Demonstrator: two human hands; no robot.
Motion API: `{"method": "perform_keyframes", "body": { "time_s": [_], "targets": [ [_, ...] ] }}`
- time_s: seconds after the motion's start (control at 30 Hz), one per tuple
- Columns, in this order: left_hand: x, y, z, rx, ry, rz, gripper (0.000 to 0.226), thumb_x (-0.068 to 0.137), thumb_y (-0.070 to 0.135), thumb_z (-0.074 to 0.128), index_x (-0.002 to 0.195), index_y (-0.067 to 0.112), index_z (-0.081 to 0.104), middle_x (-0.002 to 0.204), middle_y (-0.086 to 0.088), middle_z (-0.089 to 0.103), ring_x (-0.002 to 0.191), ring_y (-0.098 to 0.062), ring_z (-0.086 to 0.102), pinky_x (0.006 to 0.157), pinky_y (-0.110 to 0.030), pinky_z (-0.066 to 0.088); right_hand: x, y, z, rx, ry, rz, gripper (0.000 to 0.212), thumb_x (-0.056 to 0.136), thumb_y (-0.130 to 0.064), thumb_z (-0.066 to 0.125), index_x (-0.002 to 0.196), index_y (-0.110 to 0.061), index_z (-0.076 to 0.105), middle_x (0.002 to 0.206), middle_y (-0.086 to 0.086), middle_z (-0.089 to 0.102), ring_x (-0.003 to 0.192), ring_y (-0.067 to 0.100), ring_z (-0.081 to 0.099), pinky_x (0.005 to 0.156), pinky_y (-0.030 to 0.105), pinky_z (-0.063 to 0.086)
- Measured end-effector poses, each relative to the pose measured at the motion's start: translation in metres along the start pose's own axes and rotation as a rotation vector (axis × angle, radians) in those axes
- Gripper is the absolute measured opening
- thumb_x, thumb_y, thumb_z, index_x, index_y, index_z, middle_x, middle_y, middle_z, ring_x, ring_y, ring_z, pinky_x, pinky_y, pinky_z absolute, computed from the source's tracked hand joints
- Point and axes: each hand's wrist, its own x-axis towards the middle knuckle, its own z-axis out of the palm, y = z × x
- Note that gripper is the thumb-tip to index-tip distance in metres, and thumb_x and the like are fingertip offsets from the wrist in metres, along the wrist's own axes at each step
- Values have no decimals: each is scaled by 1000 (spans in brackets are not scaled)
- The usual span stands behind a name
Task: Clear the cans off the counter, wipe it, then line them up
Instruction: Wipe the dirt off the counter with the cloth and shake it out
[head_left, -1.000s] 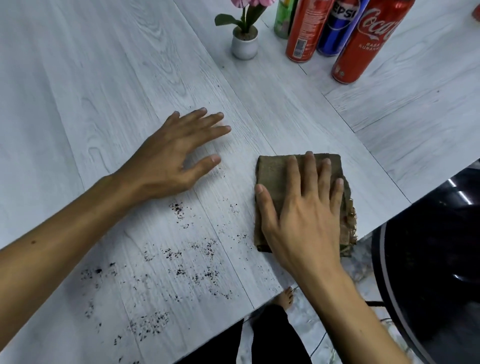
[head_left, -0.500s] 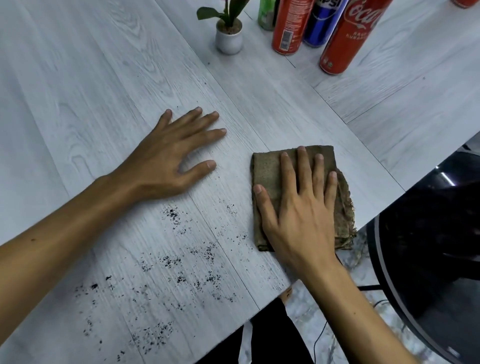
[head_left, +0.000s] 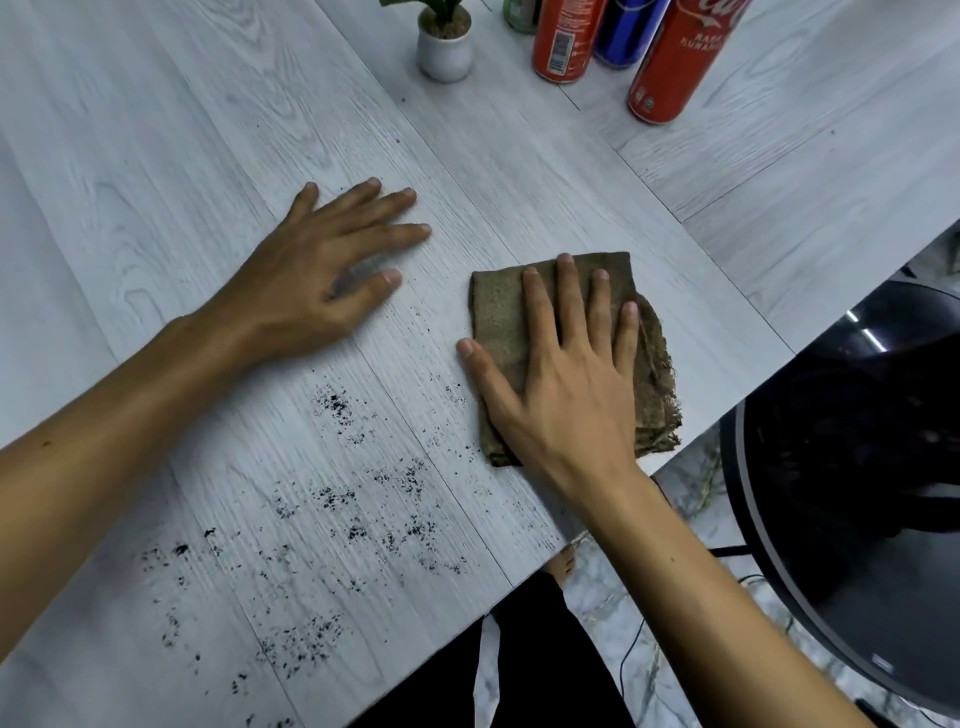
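A pale grey wood-grain counter (head_left: 156, 156) fills most of the frame, its edge running diagonally from the bottom centre to the right side. Black crumbs (head_left: 332, 499) are scattered over the lower left and lower middle of it. Left of centre, the left hand (head_left: 317, 280) lies palm down on the bare counter, fingers spread and holding nothing. Just right of centre, the right hand (head_left: 566, 384) presses flat on a folded brown cloth (head_left: 498, 317) near the counter's edge, fingers extended over it rather than curled around it. Along the top edge stand a small white plant pot (head_left: 445, 48), then a green can (head_left: 519, 15), a red can (head_left: 563, 39), a blue can (head_left: 626, 31) and a second red can (head_left: 675, 62), grouped close together. A dark round object (head_left: 857, 467) sits at the far right, beyond the counter.
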Motion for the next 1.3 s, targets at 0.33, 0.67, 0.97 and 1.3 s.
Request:
{"method": "perform_keyframes", "body": {
  "time_s": [0.33,0.67,0.97,1.3],
  "targets": [
    [1,-3,-8,-53,33,-83,49,103,38,42,151,33,49,166,12,31,158,-8,16,127,-54,3,0,-49,14,27,-13,-209,81,98,-71,35,162,-21,30,172,5,16,159,34,3,126,56,-3],
    [-5,1,-6,-18,35,-65,52,101,41,46,152,34,47,167,11,30,158,-9,15,127,-55,6,-47,-54,19,36,-28,-352,72,101,-66,37,159,-24,37,170,5,22,159,31,9,125,57,6],
    [-15,8,0,-8,60,-58,52,101,40,49,153,33,47,167,13,30,158,-7,14,127,-47,6,-81,-34,14,65,-40,-310,65,101,-57,43,157,-24,42,170,2,25,159,28,10,125,57,12],
    [-16,5,-3,21,-3,-72,55,102,47,43,156,39,38,169,18,22,159,-8,9,128,-50,4,-87,14,-2,94,39,-56,68,99,-54,40,159,-21,37,171,1,21,159,24,7,127,53,6]
  ]
}}
